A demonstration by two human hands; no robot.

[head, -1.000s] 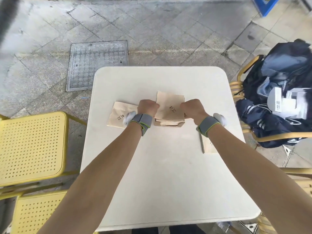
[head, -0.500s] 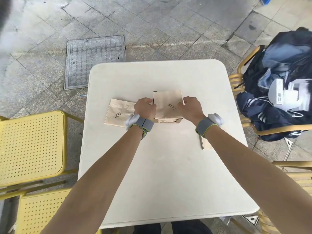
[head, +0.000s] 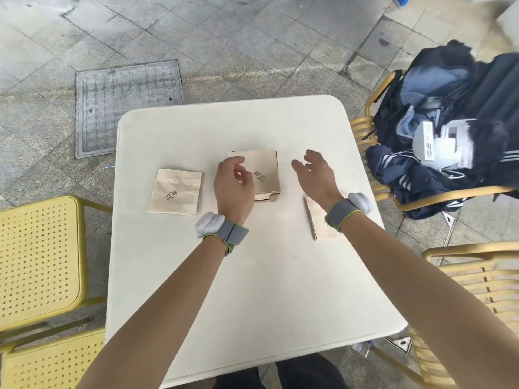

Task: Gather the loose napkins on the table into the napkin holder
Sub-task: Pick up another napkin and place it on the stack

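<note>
A napkin holder [head: 266,196] full of tan napkins sits mid-table, the top napkin [head: 265,172] showing a small printed figure. My left hand [head: 233,186] hovers at the holder's left side with fingers loosely curled and holds nothing. To the holder's right, my right hand [head: 316,175] is raised with fingers spread and empty. One loose tan napkin [head: 176,195] lies flat to the left. Another loose napkin [head: 318,220] lies under my right wrist, partly hidden.
The white square table [head: 252,276] stands on grey paving. Yellow perforated chairs [head: 36,259] are at the left. A chair at the right holds a dark bag [head: 455,130] with white items. Another slatted chair [head: 477,279] is near right.
Both hands have let go of the napkin stack in the holder and moved apart. The stack now lies flat in the holder. The camera view has shifted.
</note>
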